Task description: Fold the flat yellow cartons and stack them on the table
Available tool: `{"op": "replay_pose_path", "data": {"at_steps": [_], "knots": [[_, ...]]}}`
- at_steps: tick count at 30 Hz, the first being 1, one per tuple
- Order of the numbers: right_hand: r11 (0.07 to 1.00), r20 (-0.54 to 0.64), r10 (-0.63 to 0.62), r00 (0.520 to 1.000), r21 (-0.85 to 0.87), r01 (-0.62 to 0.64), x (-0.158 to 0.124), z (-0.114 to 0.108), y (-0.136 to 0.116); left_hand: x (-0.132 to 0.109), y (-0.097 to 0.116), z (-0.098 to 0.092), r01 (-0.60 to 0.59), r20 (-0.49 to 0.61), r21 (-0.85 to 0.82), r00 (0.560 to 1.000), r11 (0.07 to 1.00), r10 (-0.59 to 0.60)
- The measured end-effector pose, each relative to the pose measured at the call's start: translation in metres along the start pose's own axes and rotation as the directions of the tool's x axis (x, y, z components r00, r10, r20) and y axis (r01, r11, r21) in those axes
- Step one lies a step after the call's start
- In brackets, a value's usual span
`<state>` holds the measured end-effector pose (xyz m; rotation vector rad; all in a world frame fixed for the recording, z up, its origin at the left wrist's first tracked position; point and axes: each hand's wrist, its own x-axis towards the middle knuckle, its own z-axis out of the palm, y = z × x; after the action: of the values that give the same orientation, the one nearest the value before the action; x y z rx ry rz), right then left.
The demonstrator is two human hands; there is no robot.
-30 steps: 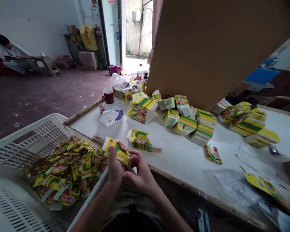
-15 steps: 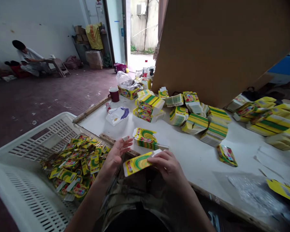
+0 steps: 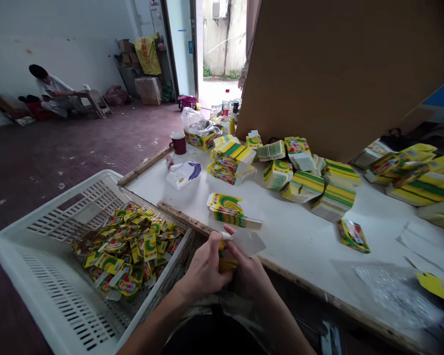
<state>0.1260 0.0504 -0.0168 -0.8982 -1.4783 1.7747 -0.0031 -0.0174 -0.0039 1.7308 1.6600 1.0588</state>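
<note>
My left hand (image 3: 206, 264) and my right hand (image 3: 247, 266) meet just off the table's near edge, both closed on one small yellow-and-green cardboard carton (image 3: 227, 266). Its pale flap sticks out to the right above my right fingers; the rest is mostly covered by my hands. A white wrap shows on a left finger. Just beyond my hands, a row of flat cartons (image 3: 226, 209) rests on the white table (image 3: 292, 241). Left of my hands, a white plastic basket (image 3: 33, 236) holds a heap of similar small cartons (image 3: 133, 249).
Bundles of flat cartons (image 3: 303, 186) stand along the back, by a large brown board (image 3: 333, 74). A tissue pack (image 3: 184, 175) and a maroon mug (image 3: 178, 143) are at the left corner. Clear plastic (image 3: 388, 291) lies at right. A person (image 3: 52, 91) sits across the room.
My left hand has moved right and closed on the carton, which my right hand alone held before. The carton has turned and is now largely hidden between both hands. The view has shifted slightly.
</note>
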Motion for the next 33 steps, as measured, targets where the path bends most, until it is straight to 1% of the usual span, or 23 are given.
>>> {"op": "replay_pose_path", "data": {"at_steps": [2, 5, 7, 8, 10, 11, 12, 13, 15, 17, 18, 20, 23, 25, 27, 29, 31, 33], "knots": [[0.999, 0.012, -0.032, 0.999, -0.013, 0.033, -0.001, 0.002, 0.001, 0.000, 0.000, -0.002, 0.007, 0.013, 0.015, 1.000, 1.000, -0.007], [0.975, 0.136, -0.164, 0.977, -0.129, 0.182, -0.004, 0.002, -0.002, 0.001, -0.002, -0.004, 0.034, 0.042, -0.030, 0.999, 0.999, -0.033], [0.939, 0.203, -0.221, 0.954, -0.218, 0.264, -0.006, 0.001, -0.003, 0.001, -0.005, -0.002, 0.042, 0.016, -0.060, 0.999, 0.997, -0.041], [0.925, 0.197, -0.233, 0.952, -0.258, 0.280, -0.006, 0.000, -0.004, 0.001, -0.007, 0.000, 0.039, -0.016, -0.048, 0.999, 0.998, -0.039], [0.912, 0.111, -0.246, 0.963, -0.308, 0.269, -0.005, -0.004, -0.003, 0.000, -0.010, 0.002, 0.033, -0.081, 0.011, 0.996, 0.999, -0.032], [0.908, 0.070, -0.258, 0.964, -0.323, 0.267, -0.004, -0.006, -0.003, 0.000, -0.011, 0.001, 0.043, -0.096, 0.037, 0.995, 0.998, -0.040], [0.897, 0.059, -0.277, 0.959, -0.343, 0.280, -0.003, -0.009, -0.003, -0.001, -0.012, -0.001, 0.061, -0.095, 0.046, 0.994, 0.997, -0.057], [0.875, 0.082, -0.302, 0.950, -0.373, 0.310, -0.002, -0.011, -0.003, -0.001, -0.013, -0.003, 0.080, -0.086, 0.035, 0.993, 0.996, -0.077], [0.801, 0.202, -0.345, 0.916, -0.445, 0.400, -0.001, -0.016, -0.005, -0.001, -0.015, -0.012, 0.093, -0.065, -0.013, 0.993, 0.996, -0.094], [0.734, 0.299, -0.342, 0.891, -0.507, 0.452, 0.001, -0.021, -0.009, -0.002, -0.017, -0.021, 0.076, -0.062, -0.008, 0.995, 0.997, -0.077], [0.717, 0.323, -0.325, 0.889, -0.528, 0.454, 0.001, -0.024, -0.011, -0.002, -0.018, -0.026, 0.067, -0.058, 0.011, 0.996, 0.998, -0.067], [0.705, 0.371, -0.268, 0.889, -0.553, 0.444, 0.002, -0.031, -0.017, -0.003, -0.020, -0.033, 0.065, -0.035, 0.048, 0.997, 0.997, -0.063], [0.703, 0.467, -0.192, 0.863, -0.548, 0.453, 0.004, -0.039, -0.024, -0.003, -0.018, -0.037, 0.065, -0.009, 0.066, 0.998, 0.996, -0.065], [0.703, 0.465, -0.203, 0.862, -0.544, 0.459, 0.004, -0.039, -0.025, -0.003, -0.016, -0.037, 0.049, -0.017, 0.080, 0.999, 0.996, -0.047], [0.699, 0.391, -0.267, 0.881, -0.551, 0.456, 0.003, -0.036, -0.024, -0.003, -0.014, -0.035, 0.038, -0.040, 0.089, 0.999, 0.995, -0.034], [0.700, 0.337, -0.314, 0.887, -0.549, 0.456, 0.003, -0.034, -0.023, -0.003, -0.013, -0.034, 0.041, -0.050, 0.087, 0.998, 0.995, -0.036], [0.711, 0.381, -0.286, 0.879, -0.531, 0.461, 0.003, -0.035, -0.025, -0.003, -0.014, -0.035, 0.050, -0.031, 0.076, 0.998, 0.996, -0.048], [0.719, 0.459, -0.214, 0.862, -0.523, 0.457, 0.003, -0.038, -0.029, -0.004, -0.015, -0.037, 0.047, -0.003, 0.065, 0.999, 0.997, -0.047]]}}
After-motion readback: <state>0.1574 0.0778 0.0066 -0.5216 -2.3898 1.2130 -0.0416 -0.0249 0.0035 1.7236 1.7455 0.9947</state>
